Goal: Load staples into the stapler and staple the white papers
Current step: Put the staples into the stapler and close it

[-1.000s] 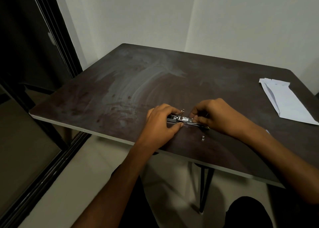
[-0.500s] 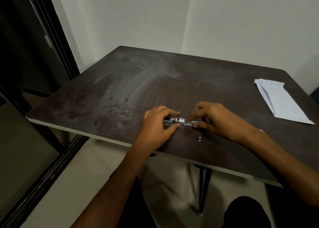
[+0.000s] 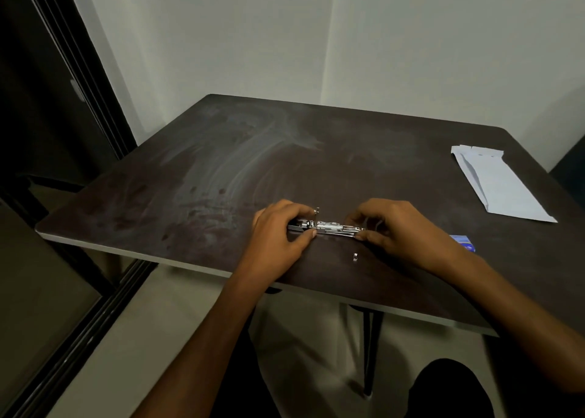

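Note:
A stapler [image 3: 329,226] lies opened out flat on the dark table [image 3: 221,177] near its front edge, its metal staple channel facing up. My left hand [image 3: 280,234] grips its left end, thumb on the front side. My right hand [image 3: 399,227] pinches its right end with fingertips and thumb. A small loose piece of staples [image 3: 355,257] lies on the table just in front of the stapler. The white papers [image 3: 497,186], folded lengthwise, rest at the far right of the table. A blue staple box [image 3: 463,243] peeks out behind my right wrist.
The table stands in a corner between two pale walls. A dark sliding door frame [image 3: 79,101] runs along the left. The table's front edge [image 3: 190,264] is close to my forearms, with thin black legs [image 3: 368,348] below.
The view has shifted slightly, so the table and hands sit a little lower. My right fingers have slid along the stapler's right end. The blue box now shows behind my right wrist.

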